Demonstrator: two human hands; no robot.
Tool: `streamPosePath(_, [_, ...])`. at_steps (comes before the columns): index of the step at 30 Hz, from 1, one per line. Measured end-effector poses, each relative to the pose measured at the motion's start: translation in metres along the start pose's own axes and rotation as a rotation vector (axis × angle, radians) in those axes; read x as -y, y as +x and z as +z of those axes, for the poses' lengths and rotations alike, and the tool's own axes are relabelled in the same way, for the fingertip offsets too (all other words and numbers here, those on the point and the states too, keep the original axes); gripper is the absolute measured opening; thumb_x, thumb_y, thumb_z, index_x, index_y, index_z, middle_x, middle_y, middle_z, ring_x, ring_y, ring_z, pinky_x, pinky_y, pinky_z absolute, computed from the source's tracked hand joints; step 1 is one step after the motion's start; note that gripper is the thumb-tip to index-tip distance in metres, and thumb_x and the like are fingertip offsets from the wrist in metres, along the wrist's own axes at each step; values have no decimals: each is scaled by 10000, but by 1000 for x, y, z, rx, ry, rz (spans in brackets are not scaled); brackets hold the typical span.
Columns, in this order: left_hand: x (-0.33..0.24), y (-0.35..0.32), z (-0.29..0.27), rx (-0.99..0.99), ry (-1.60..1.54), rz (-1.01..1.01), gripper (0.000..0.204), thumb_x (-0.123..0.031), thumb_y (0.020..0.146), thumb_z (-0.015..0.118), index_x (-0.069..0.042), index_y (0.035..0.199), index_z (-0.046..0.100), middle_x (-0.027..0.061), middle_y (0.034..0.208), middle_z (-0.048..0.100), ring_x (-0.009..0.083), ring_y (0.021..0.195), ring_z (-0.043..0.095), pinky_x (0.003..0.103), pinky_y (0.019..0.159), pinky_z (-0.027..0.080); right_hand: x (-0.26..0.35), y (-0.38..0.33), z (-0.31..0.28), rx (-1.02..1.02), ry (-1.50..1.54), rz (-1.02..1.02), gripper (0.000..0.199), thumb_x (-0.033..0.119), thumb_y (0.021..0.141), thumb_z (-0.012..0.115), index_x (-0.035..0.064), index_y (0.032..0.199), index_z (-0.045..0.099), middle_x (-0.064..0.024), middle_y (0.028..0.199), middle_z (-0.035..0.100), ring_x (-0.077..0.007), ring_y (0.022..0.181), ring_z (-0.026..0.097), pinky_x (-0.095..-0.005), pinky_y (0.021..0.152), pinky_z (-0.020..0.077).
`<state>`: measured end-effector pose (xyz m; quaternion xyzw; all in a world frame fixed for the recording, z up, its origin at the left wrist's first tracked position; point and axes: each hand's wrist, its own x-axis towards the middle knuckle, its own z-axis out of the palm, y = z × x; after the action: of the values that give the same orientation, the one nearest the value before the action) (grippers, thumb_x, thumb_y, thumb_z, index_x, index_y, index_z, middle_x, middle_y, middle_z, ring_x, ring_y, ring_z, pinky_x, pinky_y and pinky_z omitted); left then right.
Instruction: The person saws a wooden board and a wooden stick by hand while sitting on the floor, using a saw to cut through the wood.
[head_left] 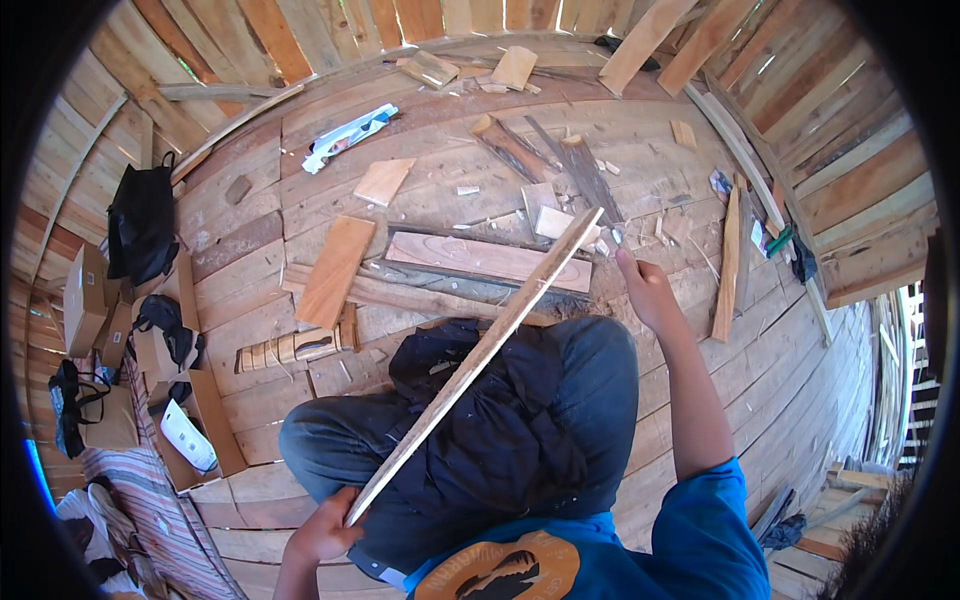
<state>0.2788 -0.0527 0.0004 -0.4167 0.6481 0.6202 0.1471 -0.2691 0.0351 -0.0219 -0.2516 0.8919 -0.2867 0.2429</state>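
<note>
I sit on a wooden plank floor with a dark cloth [500, 420] over my lap. A long thin wooden slat [480, 360] runs diagonally across my lap, from my left hand up toward the far right. My left hand [322, 532] grips the slat's near end at the lower left. My right hand [645, 290] is stretched forward past my knee and pinches a small thin metal tool [617, 238], close to the slat's far tip. A flat reddish board [485, 260] lies on the floor just beyond my knees.
Offcuts litter the floor: a tan board [335, 270], a small square piece [382, 181], a bundle of short sticks [295, 347], a long strip [727, 262] on the right. Cardboard boxes [85, 300] and a black bag [142, 222] stand left. Plank walls curve around.
</note>
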Motion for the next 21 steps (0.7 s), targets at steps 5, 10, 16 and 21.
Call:
streamPosePath(5, [-24,-1,5,-48,188,-44,373,-84,684,679,40,1005,537,191,791,587,284,739,587,371,700,474,-54,-31,9,-33,206,134,624,624,947,464,23,824,582,-47,609,487,-132,541,451,-298,510,362])
streamPosePath(10, [-28,-8,12,-105,309,-6,379,-127,712,677,42,1014,523,254,808,593,394,781,620,415,714,480,-77,-65,10,101,561,389,544,638,951,448,121,781,473,37,549,381,-81,381,309,-270,354,257])
streamPosePath(16, [-44,-11,24,-117,333,7,389,-142,757,665,27,1058,486,254,807,597,417,801,626,437,707,476,-101,-72,27,-31,571,303,451,550,958,514,125,815,477,43,576,377,-76,396,317,-267,359,257])
streamPosePath(21, [-48,4,28,181,-314,-103,250,-97,860,593,-35,1068,468,65,758,515,182,614,519,305,567,416,-105,-76,42,-212,482,203,523,470,960,545,-49,1006,592,-69,733,578,-130,741,541,-299,674,432])
